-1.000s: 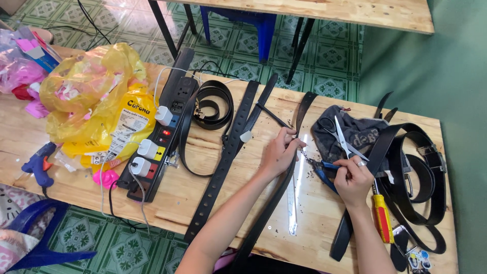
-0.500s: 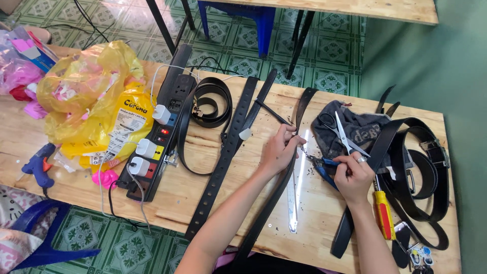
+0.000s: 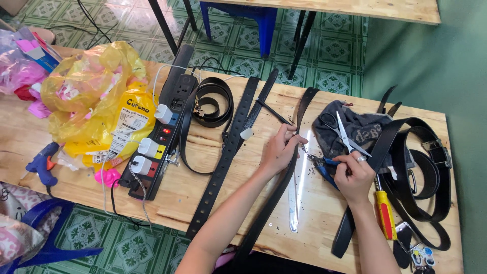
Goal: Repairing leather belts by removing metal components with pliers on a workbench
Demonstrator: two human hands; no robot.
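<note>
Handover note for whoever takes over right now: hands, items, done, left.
Left hand pins a black belt flat on the wooden table.
Right hand grips blue-handled pliers, tip at the belt beside the left fingers.
Clear ruler lies next to that belt; scissors rest on a grey cloth; a yellow-and-red screwdriver lies by the right wrist.
Done: dark specks lie scattered around the work spot.
Left: cannot tell; the pliers' tip is too small to read.
</note>
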